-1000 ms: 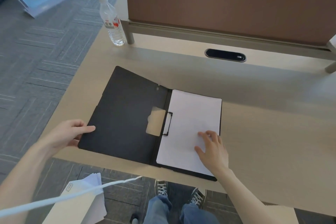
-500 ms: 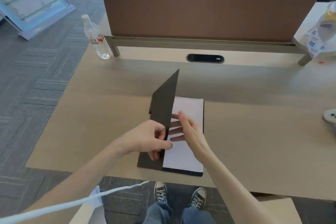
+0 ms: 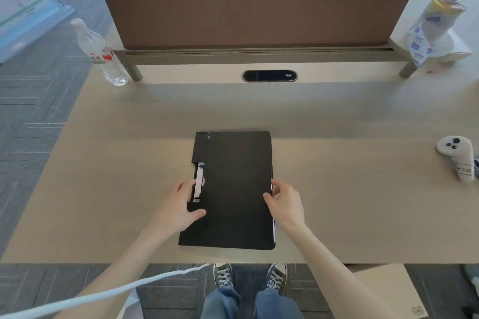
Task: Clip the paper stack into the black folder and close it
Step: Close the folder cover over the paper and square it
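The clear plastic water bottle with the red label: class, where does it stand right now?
In the head view, the clear plastic water bottle stands at the desk's far left corner, beside the left leg of the brown divider panel.

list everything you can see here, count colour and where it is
black folder: 1, black, closed flat at the near middle of the desk
paper stack: 1, white, only a thin edge showing along the folder's right side
clip: 1, silver, showing through the cutout on the folder's left edge
desk: 1, light wood
divider panel: 1, brown, upright along the far edge
cable port: 1, black oval, far middle
water bottle: 1, clear, red label, far left
controller: 1, white, right edge
plastic bag: 1, clear with blue print, far right
cable: 1, white, bottom left
shoes: 2, black and white, under the desk
left hand: 1, on the folder's left edge
right hand: 1, at the folder's right edge
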`<state>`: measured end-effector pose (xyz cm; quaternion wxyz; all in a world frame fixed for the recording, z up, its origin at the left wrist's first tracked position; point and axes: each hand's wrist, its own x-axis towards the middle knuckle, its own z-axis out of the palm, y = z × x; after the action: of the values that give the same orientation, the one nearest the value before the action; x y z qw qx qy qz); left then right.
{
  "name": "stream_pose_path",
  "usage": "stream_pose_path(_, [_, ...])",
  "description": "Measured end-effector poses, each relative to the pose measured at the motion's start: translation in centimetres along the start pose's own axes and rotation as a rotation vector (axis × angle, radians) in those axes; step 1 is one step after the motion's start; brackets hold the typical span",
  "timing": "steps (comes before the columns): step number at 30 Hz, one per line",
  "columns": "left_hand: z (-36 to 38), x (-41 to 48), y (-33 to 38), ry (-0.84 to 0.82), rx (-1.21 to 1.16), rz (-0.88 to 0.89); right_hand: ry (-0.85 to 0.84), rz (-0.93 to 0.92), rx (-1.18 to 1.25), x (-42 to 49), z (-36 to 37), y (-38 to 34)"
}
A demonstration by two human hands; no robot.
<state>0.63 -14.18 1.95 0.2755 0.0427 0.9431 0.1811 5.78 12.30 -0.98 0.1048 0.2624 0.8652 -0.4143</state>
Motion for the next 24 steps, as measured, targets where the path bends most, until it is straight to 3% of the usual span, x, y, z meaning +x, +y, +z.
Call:
stream_pose_path(4, [2.3,0.0,-2.3,-0.033,-0.02,0.041,-0.039,0.0,-0.08,0.0,1.2,0.9])
stream_pose_path(13, [4.7,0.5,-3.6,0.096,0.09,0.155,0.039,-0.033,-0.057,0.1,2.4,2.3])
stream_pose_path(24, [6.3,5.3,5.4,0.124,0.198,0.285,0.204,-0.003,-0.037,4.1,-3.8,6.0])
